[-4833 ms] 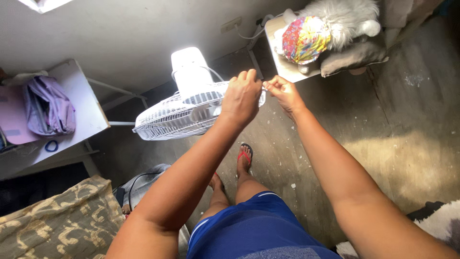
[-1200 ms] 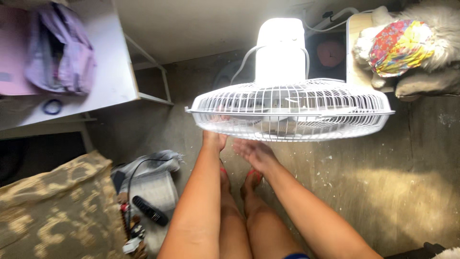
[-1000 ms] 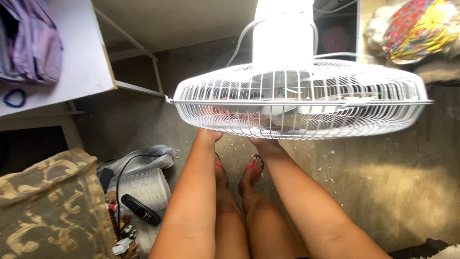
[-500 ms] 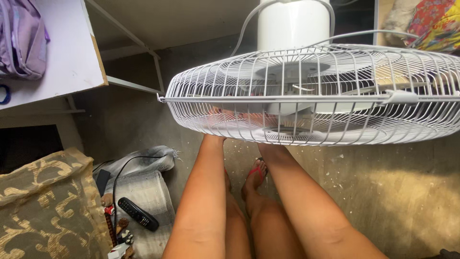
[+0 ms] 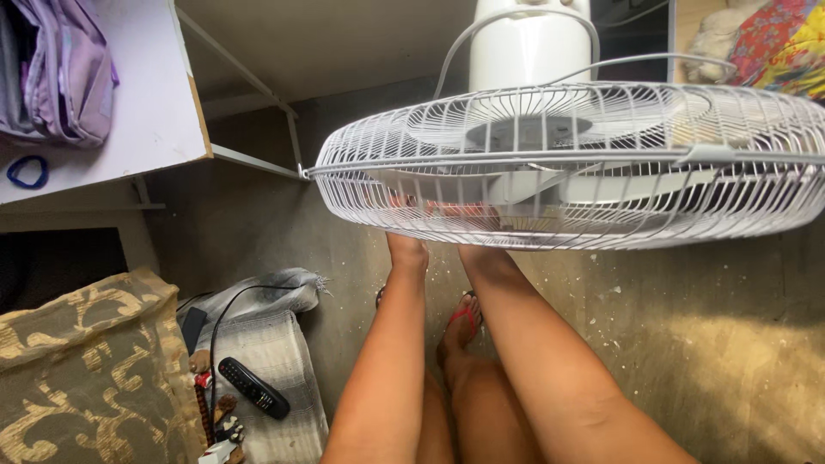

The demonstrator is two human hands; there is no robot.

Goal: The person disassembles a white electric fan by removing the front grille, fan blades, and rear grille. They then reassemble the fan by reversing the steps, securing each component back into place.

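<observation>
A white fan [image 5: 601, 163] with a round wire cage hangs tilted face-down in front of me, its white motor housing [image 5: 528, 43] behind it. Both my arms reach up under the cage. My left hand [image 5: 406, 247] and my right hand [image 5: 475, 253] sit side by side at the cage's lower front rim. Their fingers show only dimly through the wires, pressed to the grille. My feet in red sandals [image 5: 464, 316] stand on the floor below.
A white table [image 5: 146, 103] at the upper left carries a purple bag [image 5: 64, 69] and a blue ring band [image 5: 26, 172]. A gold-patterned cushion [image 5: 77, 378] lies lower left, next to a black remote [image 5: 252, 387] on a striped grey cloth [image 5: 275, 344]. A colourful bundle [image 5: 782, 43] sits at the upper right.
The fan cage has grown larger and shifted right in view as my head came closer. Both hands moved from the cage's side rim to its underside and stay there.
</observation>
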